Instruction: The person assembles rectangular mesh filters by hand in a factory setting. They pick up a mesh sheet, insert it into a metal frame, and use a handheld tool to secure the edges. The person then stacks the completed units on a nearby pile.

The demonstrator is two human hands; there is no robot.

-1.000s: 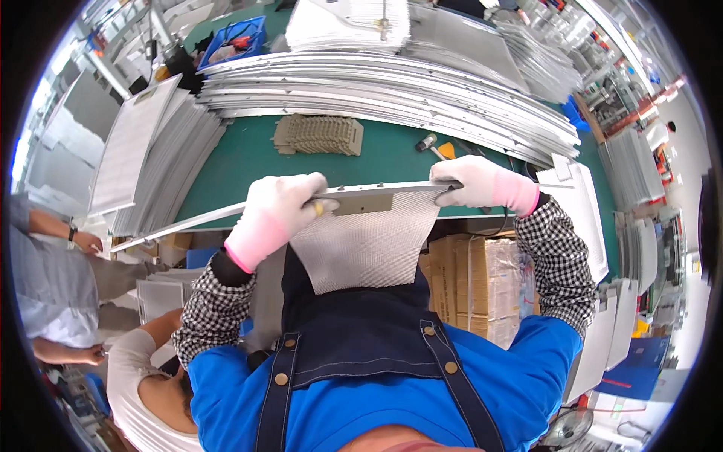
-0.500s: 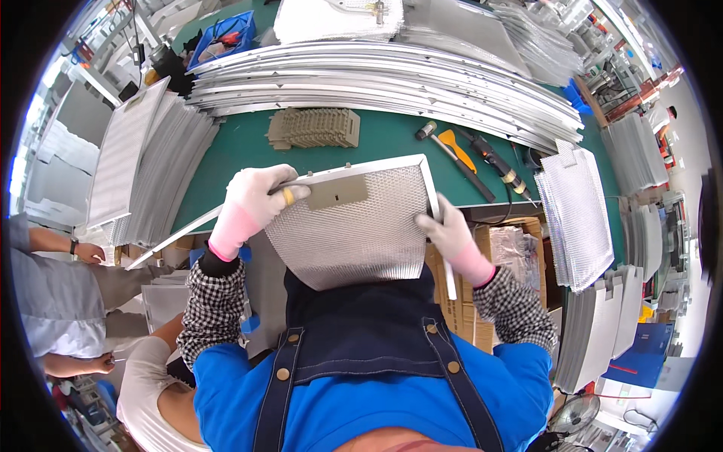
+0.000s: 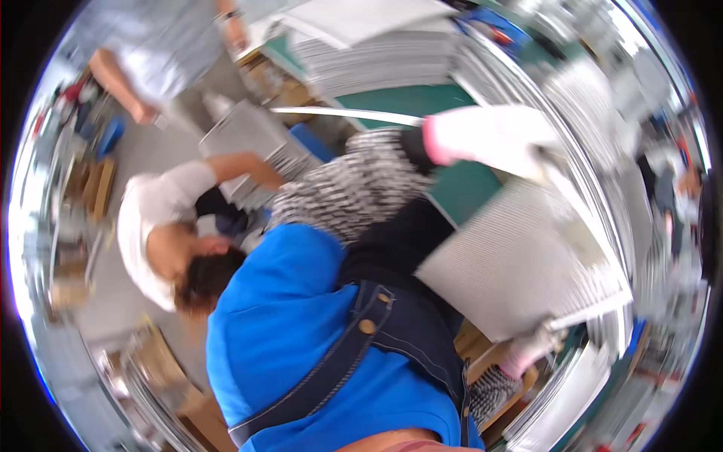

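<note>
Near 4 o'clock, right hand [image 3: 538, 337] grips the mesh panel [image 3: 520, 264] at its lower edge. Panel spans center-right, tilted, above the green surface [image 3: 467, 188]. Toward 1 o'clock, left hand [image 3: 497, 139] grips its upper edge. Stacked panels [image 3: 384, 49] at 12; another person's arm [image 3: 241, 167] at 10. Heavy blur.

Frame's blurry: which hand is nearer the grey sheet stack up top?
Left. The left hand lies just below the stack; the right hand is far down, at the ribbed panel's lower corner.
</note>
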